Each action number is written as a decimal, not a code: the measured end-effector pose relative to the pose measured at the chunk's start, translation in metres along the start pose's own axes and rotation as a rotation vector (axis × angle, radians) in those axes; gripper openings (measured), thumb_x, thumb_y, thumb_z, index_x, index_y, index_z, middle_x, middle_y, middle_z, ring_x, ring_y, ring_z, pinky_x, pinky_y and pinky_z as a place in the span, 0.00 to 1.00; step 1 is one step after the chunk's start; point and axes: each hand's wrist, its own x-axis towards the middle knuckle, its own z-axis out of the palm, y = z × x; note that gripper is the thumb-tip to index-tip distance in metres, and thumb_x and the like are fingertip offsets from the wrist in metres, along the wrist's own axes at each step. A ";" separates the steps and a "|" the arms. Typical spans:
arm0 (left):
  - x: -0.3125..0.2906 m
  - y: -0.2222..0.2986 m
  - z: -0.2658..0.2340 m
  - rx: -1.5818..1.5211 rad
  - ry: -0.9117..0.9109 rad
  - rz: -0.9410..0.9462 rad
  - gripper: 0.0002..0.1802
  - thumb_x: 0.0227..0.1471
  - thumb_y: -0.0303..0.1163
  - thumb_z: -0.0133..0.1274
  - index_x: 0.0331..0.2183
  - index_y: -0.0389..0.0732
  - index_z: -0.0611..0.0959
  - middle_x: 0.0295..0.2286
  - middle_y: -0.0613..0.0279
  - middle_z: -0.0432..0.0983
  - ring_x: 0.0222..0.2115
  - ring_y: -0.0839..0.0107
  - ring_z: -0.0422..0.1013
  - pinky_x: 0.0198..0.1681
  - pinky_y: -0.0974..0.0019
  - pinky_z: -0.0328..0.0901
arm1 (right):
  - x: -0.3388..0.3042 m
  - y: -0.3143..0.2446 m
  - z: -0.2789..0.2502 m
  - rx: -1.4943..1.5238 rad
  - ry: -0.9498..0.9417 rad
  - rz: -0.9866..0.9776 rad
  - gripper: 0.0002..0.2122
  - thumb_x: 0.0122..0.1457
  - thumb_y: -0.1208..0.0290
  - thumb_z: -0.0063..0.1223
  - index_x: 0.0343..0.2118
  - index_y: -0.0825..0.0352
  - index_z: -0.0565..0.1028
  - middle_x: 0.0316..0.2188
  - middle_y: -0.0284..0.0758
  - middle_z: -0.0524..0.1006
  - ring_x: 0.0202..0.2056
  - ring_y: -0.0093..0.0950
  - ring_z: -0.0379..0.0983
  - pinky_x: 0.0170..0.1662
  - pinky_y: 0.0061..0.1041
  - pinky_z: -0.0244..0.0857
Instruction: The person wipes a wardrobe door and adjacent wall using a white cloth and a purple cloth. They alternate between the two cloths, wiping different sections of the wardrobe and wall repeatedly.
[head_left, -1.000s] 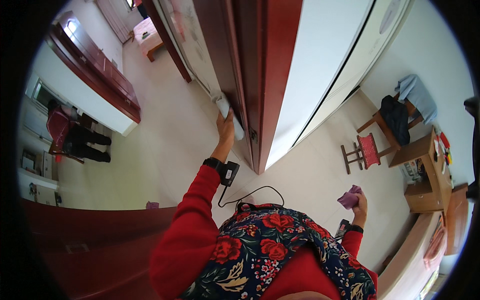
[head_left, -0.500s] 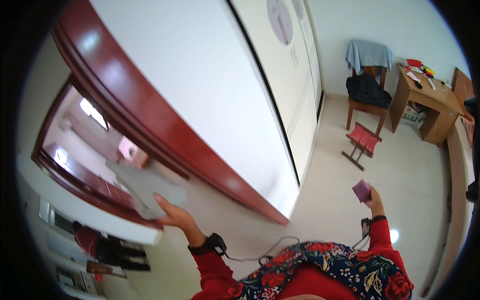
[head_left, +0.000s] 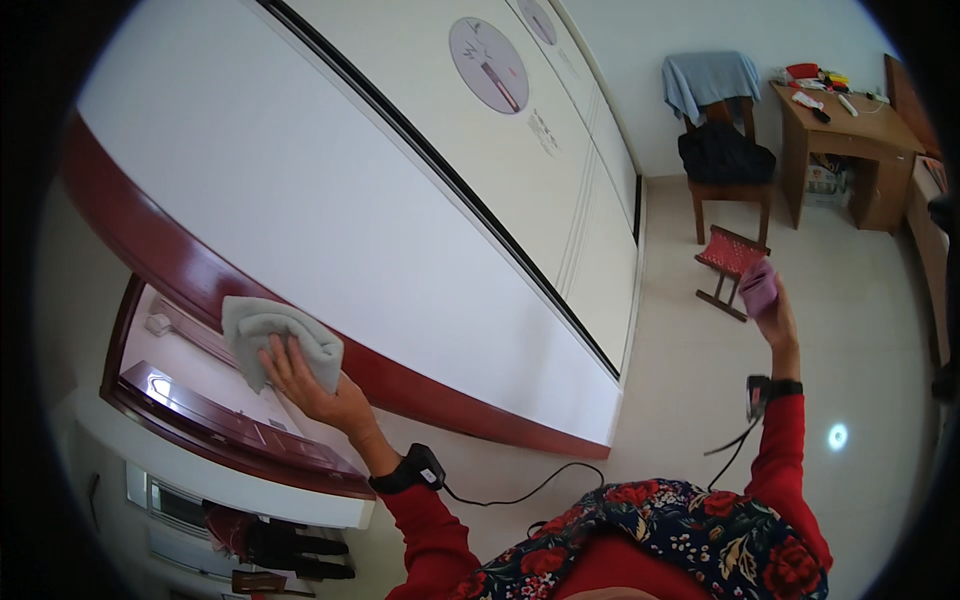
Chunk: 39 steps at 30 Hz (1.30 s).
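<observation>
My left hand lies with its fingers flat over a folded light grey cloth, which is up at the dark red door frame. The thumb and the cloth's far side are hidden. Out to the right, my right hand is closed round a purple folded thing, perhaps a cloth, held in the air above the floor. Black straps with small boxes and cables sit on both wrists.
White sliding wardrobe doors run along the wall ahead. At the far right are a red folding stool, a wooden chair with clothes on it and a desk. A person stands at the lower left, beyond the doorway.
My left hand has brought the grey cloth up to the red frame, its fingers now over it. My right hand has risen with the purple thing. The whole view has shifted.
</observation>
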 end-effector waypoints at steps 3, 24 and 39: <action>-0.012 -0.001 0.006 0.022 0.018 0.014 0.25 0.51 0.21 0.56 0.52 0.42 0.74 0.54 0.56 0.69 0.59 0.50 0.58 0.62 0.44 0.54 | -0.003 0.002 -0.034 0.155 0.107 0.075 0.17 0.66 0.60 0.43 0.51 0.64 0.70 0.46 0.37 0.76 0.47 0.33 0.73 0.51 0.37 0.69; -0.037 -0.009 0.019 0.305 0.024 0.047 0.27 0.46 0.24 0.62 0.49 0.45 0.74 0.55 0.57 0.68 0.60 0.49 0.56 0.62 0.40 0.53 | 0.135 -0.029 0.095 -0.267 0.030 -0.010 0.27 0.58 0.63 0.56 0.57 0.66 0.62 0.49 0.38 0.71 0.50 0.34 0.69 0.51 0.38 0.67; -0.027 -0.005 0.010 0.368 0.039 0.058 0.21 0.54 0.21 0.52 0.50 0.35 0.71 0.53 0.46 0.68 0.57 0.42 0.59 0.60 0.42 0.56 | 0.269 0.067 0.165 -0.563 -0.091 0.199 0.17 0.57 0.74 0.54 0.50 0.69 0.68 0.43 0.38 0.75 0.44 0.33 0.73 0.49 0.32 0.69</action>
